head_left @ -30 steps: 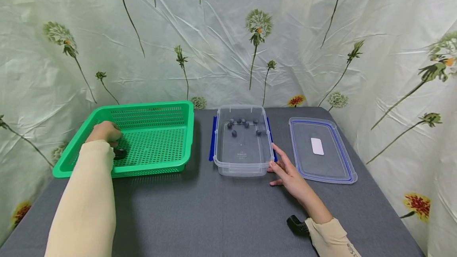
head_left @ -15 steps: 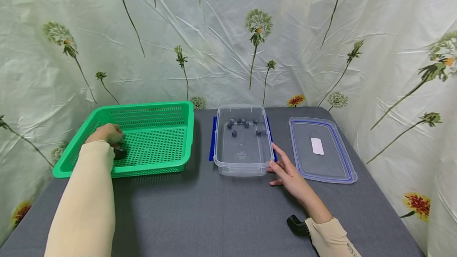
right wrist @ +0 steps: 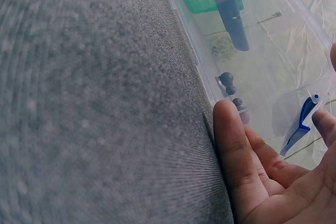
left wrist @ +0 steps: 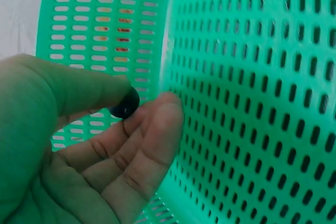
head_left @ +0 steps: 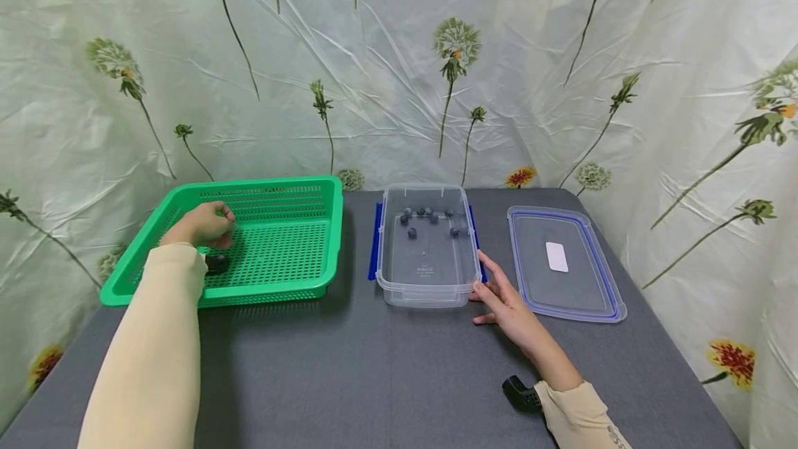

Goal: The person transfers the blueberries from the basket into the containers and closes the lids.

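Observation:
In the left wrist view, my left hand (left wrist: 105, 145) pinches a dark blueberry (left wrist: 127, 106) between thumb and fingers. The green slotted basket (head_left: 280, 288) surrounds that hand, which is over its left half in the head view. My right hand (head_left: 508, 300) rests against the near right corner of a clear plastic food container (head_left: 427, 293), thumb at the rim and fingers along the side wall by a blue latch (right wrist: 300, 127). Several blueberries (head_left: 412, 233) lie inside the container, mostly toward its far end.
A clear lid (head_left: 536, 289) with a blue seal and a white label lies right of the container. Grey cloth (head_left: 349, 373) covers the table, and a flower-print curtain (head_left: 386, 61) hangs behind. Black wrist mounts (head_left: 520, 393) stick out from the sleeves.
My left hand has risen from the basket's left part and shifted slightly right, its pinched fingers now more visible. The right hand keeps its place at the container. The head view has shifted slightly.

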